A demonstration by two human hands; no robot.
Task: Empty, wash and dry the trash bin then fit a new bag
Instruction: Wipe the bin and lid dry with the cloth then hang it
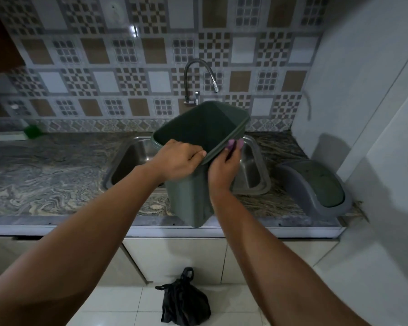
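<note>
A dark green trash bin (193,194) is held up in front of the counter, tilted with its open top toward the tap. Nothing shows inside its dark interior. My left hand (177,161) grips the near rim, fingers curled over the edge. My right hand (224,165) holds the rim's right side and also pinches a small purple thing (232,144) whose nature I cannot tell. The bin's grey and green lid (316,184) lies on the counter to the right. A tied black trash bag (184,302) sits on the floor below.
A steel sink (132,158) is set in the marbled counter (45,175) behind the bin, with a curved tap (198,78) above it. A green item (33,131) lies at the counter's back left. White cabinet fronts (174,257) stand below; a white wall closes the right side.
</note>
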